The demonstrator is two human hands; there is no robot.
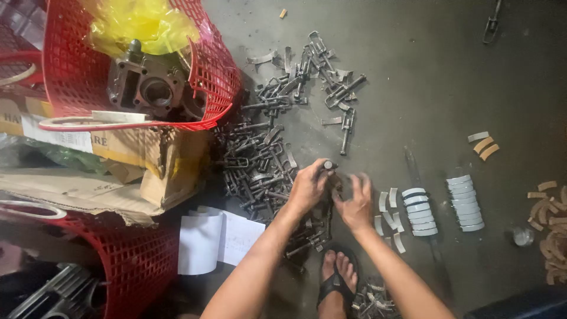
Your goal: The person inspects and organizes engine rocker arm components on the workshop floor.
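red basket – engine cylinder, yellow bag

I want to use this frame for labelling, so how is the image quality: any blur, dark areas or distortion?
Head view: right hand slightly motion-blurred; left hand, around a small metal part, sharper. Dim light: bottom-left corner under the red basket falls into shadow. Curved pale pieces show soft sheen. Mild wide-angle bending at the edges.

**Hands on metal part, floor full of clips**

Left hand grips a small dark metal part w/ round end up; right hand just beside it, fingers spread. Pile of dark metal clips on floor ahead. Stacked grey curved pieces to the right. Red basket w/ engine cylinder upper left. Sandalled foot below.
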